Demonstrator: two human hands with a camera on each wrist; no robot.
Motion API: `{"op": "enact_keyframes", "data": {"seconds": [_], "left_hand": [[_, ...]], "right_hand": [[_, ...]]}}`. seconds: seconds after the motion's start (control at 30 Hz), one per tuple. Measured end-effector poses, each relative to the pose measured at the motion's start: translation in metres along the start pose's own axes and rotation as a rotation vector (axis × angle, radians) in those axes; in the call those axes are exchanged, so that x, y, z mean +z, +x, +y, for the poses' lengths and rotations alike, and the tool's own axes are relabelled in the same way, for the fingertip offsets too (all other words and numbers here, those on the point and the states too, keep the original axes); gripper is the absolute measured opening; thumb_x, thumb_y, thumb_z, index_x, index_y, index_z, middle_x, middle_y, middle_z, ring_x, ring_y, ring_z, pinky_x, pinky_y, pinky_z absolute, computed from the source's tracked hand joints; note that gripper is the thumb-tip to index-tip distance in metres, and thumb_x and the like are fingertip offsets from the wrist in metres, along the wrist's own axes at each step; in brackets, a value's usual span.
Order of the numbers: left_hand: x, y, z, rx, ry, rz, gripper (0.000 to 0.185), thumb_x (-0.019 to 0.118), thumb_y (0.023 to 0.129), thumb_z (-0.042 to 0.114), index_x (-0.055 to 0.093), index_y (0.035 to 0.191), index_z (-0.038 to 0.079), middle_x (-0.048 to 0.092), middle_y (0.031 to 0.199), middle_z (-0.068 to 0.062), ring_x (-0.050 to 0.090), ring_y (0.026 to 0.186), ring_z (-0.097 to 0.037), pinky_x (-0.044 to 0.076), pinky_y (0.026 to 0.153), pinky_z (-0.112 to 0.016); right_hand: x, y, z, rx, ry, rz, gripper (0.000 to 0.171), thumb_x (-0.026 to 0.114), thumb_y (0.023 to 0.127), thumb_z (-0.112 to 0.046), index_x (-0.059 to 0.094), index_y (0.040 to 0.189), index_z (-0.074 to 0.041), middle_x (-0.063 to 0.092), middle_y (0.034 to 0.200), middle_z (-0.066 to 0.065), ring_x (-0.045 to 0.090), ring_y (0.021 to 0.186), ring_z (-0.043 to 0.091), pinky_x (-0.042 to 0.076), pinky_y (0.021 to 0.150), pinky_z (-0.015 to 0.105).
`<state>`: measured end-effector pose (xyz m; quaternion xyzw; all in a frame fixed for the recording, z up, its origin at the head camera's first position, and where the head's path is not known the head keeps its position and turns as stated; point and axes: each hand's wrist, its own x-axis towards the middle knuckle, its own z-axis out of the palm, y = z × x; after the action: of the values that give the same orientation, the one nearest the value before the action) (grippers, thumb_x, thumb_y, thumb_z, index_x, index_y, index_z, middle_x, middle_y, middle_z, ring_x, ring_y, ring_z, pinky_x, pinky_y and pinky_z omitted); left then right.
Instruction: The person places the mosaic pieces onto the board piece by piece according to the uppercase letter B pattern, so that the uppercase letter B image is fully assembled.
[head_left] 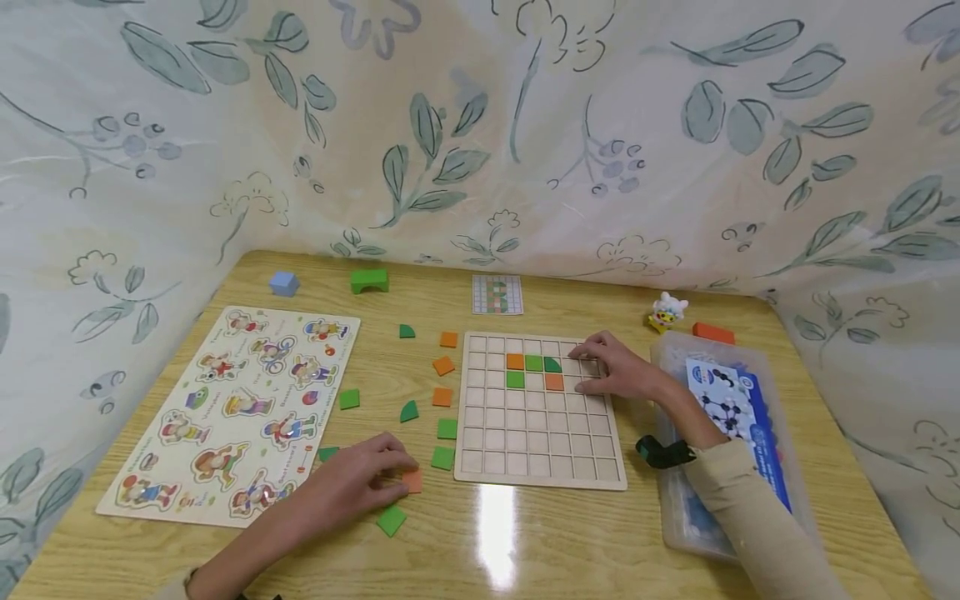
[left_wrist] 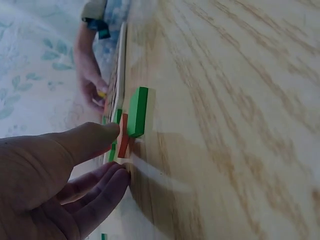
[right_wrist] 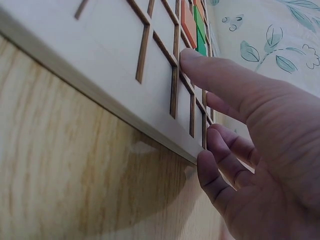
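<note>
A wooden grid board (head_left: pixel 540 442) lies mid-table with orange tiles (head_left: pixel 514 362) and green tiles (head_left: pixel 533 362) set in its upper rows. My right hand (head_left: pixel 588 367) rests flat on the board's right part, fingers straight; the right wrist view shows its fingertips (right_wrist: pixel 187 55) pressing on the board (right_wrist: pixel 100 55). My left hand (head_left: pixel 397 475) is at the front left and pinches a loose orange tile (head_left: pixel 412 482). Seen from the left wrist, the thumb (left_wrist: pixel 100 137) and fingers hold that orange tile (left_wrist: pixel 123 134) next to a green tile (left_wrist: pixel 137 112).
Loose green tiles (head_left: pixel 392 520) and orange tiles (head_left: pixel 442 397) lie left of the board. A figure puzzle (head_left: pixel 232 408) fills the left side. At the back are a pattern card (head_left: pixel 497 294), a blue cube (head_left: pixel 283 283) and a green arch (head_left: pixel 369 281). A plastic bin (head_left: pixel 675 500) stands right.
</note>
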<state>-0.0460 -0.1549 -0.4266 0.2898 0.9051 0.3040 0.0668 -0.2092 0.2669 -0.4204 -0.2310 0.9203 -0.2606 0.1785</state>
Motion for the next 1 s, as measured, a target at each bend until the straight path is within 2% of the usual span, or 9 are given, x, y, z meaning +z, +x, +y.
{"op": "enact_keyframes", "data": {"seconds": [0.4, 0.57, 0.83, 1.0], "left_hand": [[0.0012, 0.0046, 0.0005, 0.038, 0.096, 0.073, 0.021, 0.070, 0.089, 0.021, 0.074, 0.110, 0.019, 0.063, 0.099, 0.011, 0.055, 0.080, 0.001, 0.047, 0.068, -0.018], [0.0009, 0.0054, 0.0015, 0.048, 0.116, 0.060, 0.019, 0.069, 0.090, 0.022, 0.075, 0.108, 0.020, 0.062, 0.098, 0.011, 0.055, 0.080, 0.000, 0.049, 0.069, -0.019], [0.0012, 0.0054, 0.0027, 0.127, 0.179, 0.040, 0.015, 0.069, 0.090, 0.018, 0.076, 0.103, 0.017, 0.064, 0.094, 0.007, 0.059, 0.081, -0.003, 0.051, 0.069, -0.020], [0.0007, 0.0058, 0.0028, 0.130, 0.194, 0.040, 0.014, 0.069, 0.089, 0.017, 0.076, 0.101, 0.017, 0.064, 0.092, 0.008, 0.060, 0.081, -0.003, 0.051, 0.070, -0.021]], "right_hand": [[-0.0027, -0.0020, -0.0026, 0.004, -0.009, 0.004, 0.051, 0.074, 0.085, -0.031, 0.058, 0.128, -0.010, 0.042, 0.126, 0.017, 0.044, 0.108, 0.028, 0.039, 0.086, 0.040], [-0.0025, -0.0020, -0.0016, 0.000, -0.013, 0.006, 0.051, 0.074, 0.085, -0.031, 0.058, 0.128, -0.011, 0.041, 0.126, 0.017, 0.044, 0.108, 0.028, 0.038, 0.087, 0.040], [-0.0003, -0.0019, -0.0013, -0.002, -0.010, -0.001, 0.050, 0.074, 0.086, -0.031, 0.058, 0.129, -0.010, 0.042, 0.126, 0.017, 0.045, 0.108, 0.028, 0.039, 0.086, 0.039], [0.0001, -0.0009, -0.0013, 0.008, -0.003, -0.002, 0.050, 0.074, 0.086, -0.032, 0.058, 0.129, -0.011, 0.042, 0.126, 0.017, 0.044, 0.109, 0.029, 0.039, 0.088, 0.041]]}}
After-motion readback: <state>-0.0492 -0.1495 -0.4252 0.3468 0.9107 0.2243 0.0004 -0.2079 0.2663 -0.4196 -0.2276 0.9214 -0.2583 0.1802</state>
